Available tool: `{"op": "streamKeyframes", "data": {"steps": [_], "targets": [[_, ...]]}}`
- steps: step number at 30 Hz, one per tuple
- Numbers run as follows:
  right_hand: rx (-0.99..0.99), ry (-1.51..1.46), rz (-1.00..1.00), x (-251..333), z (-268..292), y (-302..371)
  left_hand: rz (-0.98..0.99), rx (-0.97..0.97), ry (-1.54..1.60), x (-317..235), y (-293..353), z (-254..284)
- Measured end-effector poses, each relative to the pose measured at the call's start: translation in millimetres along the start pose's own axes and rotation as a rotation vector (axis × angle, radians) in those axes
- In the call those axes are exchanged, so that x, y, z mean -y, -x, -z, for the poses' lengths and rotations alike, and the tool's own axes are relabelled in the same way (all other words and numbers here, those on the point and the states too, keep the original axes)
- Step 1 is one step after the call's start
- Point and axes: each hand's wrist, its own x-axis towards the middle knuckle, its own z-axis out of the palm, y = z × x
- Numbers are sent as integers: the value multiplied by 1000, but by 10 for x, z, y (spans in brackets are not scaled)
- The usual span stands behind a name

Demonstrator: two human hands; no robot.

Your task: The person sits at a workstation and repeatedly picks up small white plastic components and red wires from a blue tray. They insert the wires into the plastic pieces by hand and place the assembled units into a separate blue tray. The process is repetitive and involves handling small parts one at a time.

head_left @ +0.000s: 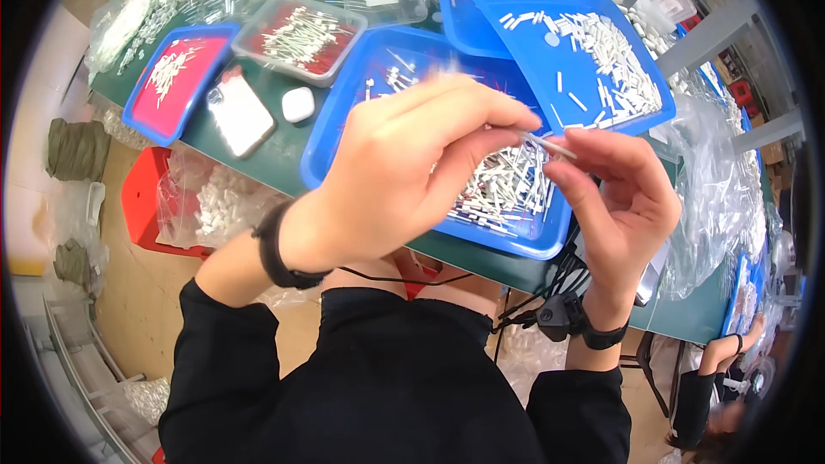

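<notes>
A small, thin white rod (554,148) spans the gap between my two hands, above a blue tray (313,142) of loose white pieces. My left hand (421,150) is closed, its thumb and forefinger pinching the rod's left end. At the other end, my right hand (623,185) holds the rod between thumb and fingertips. Below them in the tray lie many short white rods (503,193), some with red bits among them. My left hand hides the tray's middle.
Tilted at the back right is another blue tray (537,56) with white tubes (614,60). To the left are a clear box (305,39) of white-tipped red pieces, a red-lined tray (168,82), a phone (241,112) and a white case (298,105). Another person's arm (722,352) shows at right.
</notes>
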Motion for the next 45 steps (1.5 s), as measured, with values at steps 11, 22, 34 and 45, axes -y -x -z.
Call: {"op": "streamKeyframes", "data": {"steps": [11, 22, 34, 45], "targets": [[-54, -167, -66, 76, 167, 106, -126, -21, -35, -71, 2, -124], [86, 467, 221, -71, 6, 163, 428, 234, 377, 10, 104, -188], [86, 517, 225, -51, 22, 151, 239, 127, 136, 47, 172, -131], [146, 567, 497, -195, -134, 85, 356, 89, 247, 58, 236, -74]]}}
